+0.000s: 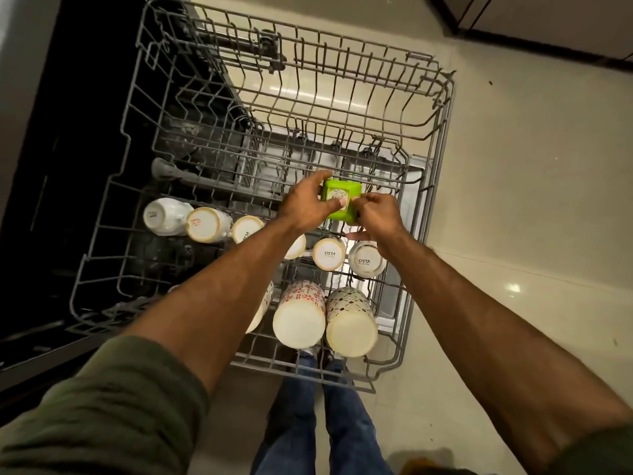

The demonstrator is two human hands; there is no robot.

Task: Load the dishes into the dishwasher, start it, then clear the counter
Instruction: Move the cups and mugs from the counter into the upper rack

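The lime-green square plastic container (pixel 342 204) sits just right of the frame's centre, held in the air over the middle of the grey wire dishwasher rack (pixel 444 138). Its flat base, with a pale label, faces up toward the camera, so its mouth probably points down at the tines; the opening itself is hidden. It looks squat, with no clear long axis, and is tipped slightly toward the upper right.

The left hand (pixel 305 209) has its grip curled round the container's left side, thumb lying on the base. The right hand (pixel 380 217) pinches the right edge near the label; whether it is picking at the label I cannot tell.

I judge the container light, stiff and unlikely to break, though smooth plastic may slip if wet. The side walls are the best place to hold it.

Below the hands, white ceramic cups (pixel 209 224) stand upside down in a row across the rack. Nearer the bottom of the frame are two tall patterned mugs (pixel 299 317), also inverted. The black dishwasher body (pixel 51 166) fills the left, and the cream tiled floor (pixel 531 200) the right.
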